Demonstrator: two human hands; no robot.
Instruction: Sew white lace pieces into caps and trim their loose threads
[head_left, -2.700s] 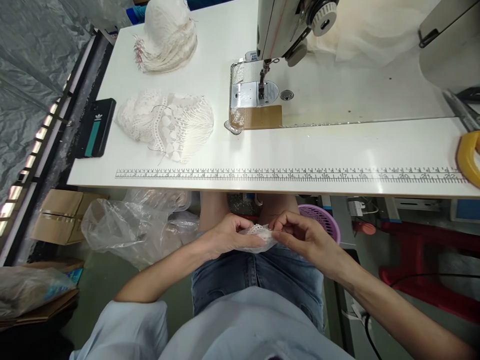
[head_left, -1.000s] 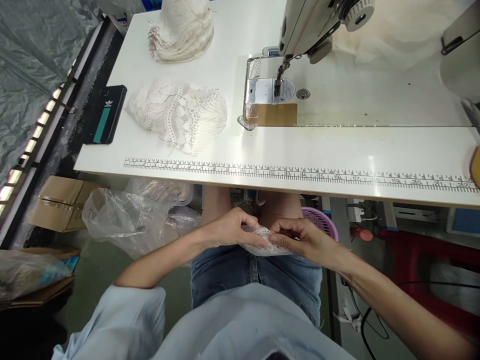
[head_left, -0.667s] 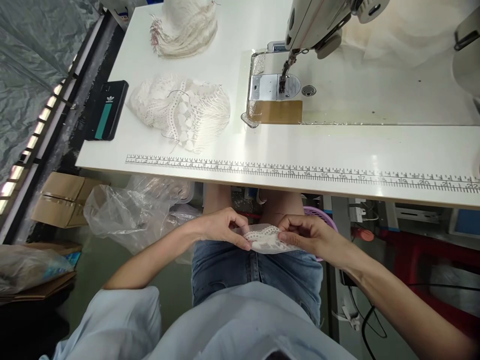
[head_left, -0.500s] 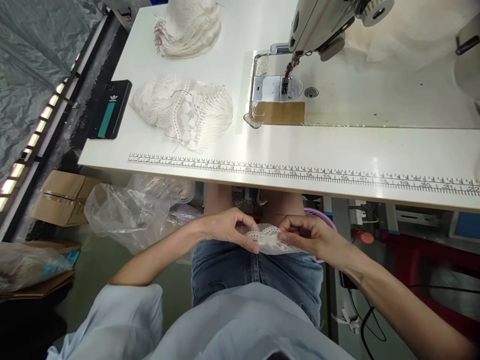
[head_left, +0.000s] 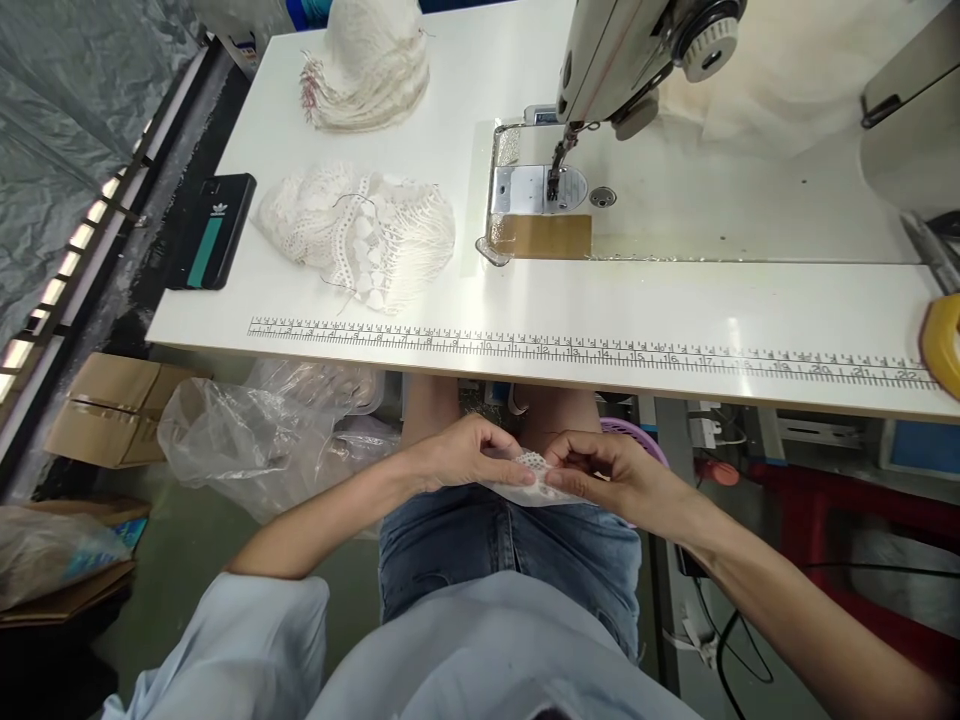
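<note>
A small piece of white lace (head_left: 534, 470) with sheer white fabric hangs over my lap, below the table's front edge. My left hand (head_left: 480, 455) pinches its left side between thumb and fingers. On the other side, my right hand (head_left: 596, 468) grips the lace, thumb on top. The fingertips of both hands are close together, and much of the lace is hidden by them. On the table beyond lies a bunched white lace piece with fringe (head_left: 360, 240), touched by neither hand.
A sewing machine (head_left: 555, 190) stands on the white table (head_left: 450, 350), which has a printed ruler along its front. To the left are a phone (head_left: 212, 232) and white fringed fabric (head_left: 367, 70). Yellow-handled scissors (head_left: 943, 345) lie right. Plastic bags (head_left: 247, 440) and a cardboard box (head_left: 112, 410) sit below.
My hands have drawn closer together on the lace, so less of it shows between them. The view has shifted a little, bringing the yellow handle in at the right.
</note>
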